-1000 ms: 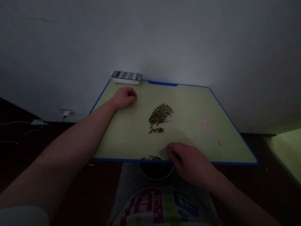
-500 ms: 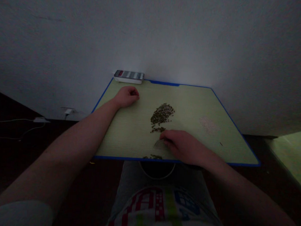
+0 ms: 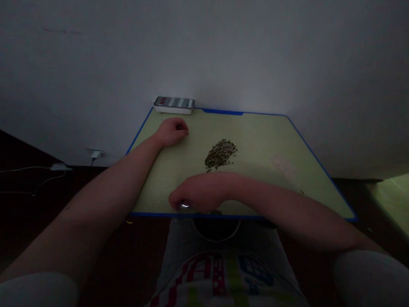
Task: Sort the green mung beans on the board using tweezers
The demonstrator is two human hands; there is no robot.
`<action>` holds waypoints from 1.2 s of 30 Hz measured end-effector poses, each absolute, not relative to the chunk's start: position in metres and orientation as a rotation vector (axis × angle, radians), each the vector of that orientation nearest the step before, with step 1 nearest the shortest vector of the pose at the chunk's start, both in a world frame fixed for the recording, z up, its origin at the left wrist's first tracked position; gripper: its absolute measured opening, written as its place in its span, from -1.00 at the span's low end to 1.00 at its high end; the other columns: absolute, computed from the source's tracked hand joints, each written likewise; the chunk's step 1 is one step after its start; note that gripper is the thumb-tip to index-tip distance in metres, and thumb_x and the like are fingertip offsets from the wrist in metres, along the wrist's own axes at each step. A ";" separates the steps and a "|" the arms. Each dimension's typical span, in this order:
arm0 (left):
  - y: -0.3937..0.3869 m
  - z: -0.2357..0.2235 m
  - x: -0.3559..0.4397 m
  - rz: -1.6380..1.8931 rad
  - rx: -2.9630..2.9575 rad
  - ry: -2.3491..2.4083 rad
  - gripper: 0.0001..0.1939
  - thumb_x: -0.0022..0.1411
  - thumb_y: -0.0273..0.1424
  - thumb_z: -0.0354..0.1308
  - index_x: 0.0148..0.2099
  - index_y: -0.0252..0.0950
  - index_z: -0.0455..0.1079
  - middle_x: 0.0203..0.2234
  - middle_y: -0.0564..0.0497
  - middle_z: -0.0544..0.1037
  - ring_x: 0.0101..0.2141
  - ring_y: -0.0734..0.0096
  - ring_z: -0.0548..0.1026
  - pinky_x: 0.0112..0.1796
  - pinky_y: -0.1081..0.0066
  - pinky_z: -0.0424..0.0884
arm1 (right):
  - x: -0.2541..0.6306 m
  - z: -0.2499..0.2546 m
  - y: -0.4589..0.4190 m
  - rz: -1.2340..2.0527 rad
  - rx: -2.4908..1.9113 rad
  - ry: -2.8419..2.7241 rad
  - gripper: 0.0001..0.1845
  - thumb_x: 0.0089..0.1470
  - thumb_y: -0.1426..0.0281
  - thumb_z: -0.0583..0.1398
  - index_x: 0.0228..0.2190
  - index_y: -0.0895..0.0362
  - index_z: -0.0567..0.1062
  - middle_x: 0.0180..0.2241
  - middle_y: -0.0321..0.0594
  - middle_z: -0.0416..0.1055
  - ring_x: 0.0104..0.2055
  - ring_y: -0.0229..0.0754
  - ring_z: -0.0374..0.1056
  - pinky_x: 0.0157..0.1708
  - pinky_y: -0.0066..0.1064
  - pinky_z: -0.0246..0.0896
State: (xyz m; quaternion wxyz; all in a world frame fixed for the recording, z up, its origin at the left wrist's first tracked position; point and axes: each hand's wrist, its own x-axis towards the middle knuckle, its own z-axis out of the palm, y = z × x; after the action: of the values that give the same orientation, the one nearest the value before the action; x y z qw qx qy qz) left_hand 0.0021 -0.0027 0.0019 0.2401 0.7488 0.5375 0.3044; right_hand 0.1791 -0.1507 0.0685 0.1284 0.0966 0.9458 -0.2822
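My right hand pinches a shiny piece; sweeping wide could spill grains beside it past the container below.

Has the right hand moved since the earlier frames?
Yes: judged against the tabletop's blue near edge, the right hand has moved left, now reaching past the left side of the dark pile.

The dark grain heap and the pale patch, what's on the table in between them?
Just bare green tabletop: in the head view, nothing shows between the dark grain heap and the pale patch.
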 end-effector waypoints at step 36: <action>-0.005 0.004 0.004 0.821 2.042 1.499 -0.81 -0.07 -0.36 0.16 -0.37 -0.36 0.42 -0.56 0.07 0.39 -0.50 0.49 0.30 -0.41 0.43 0.24 | 0.284 0.036 -0.228 -0.912 1.547 2.821 -0.69 0.18 0.53 0.03 -0.10 0.15 0.48 -0.14 -0.12 0.52 -0.14 -0.10 0.43 -0.12 -0.27 0.29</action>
State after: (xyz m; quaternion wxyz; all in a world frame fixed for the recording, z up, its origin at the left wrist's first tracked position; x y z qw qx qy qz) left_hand 0.0037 -0.0046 0.0040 0.2373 0.7450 0.5468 0.2995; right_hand 0.2840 -0.2283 0.0365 -0.1009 0.4602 0.8393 -0.2713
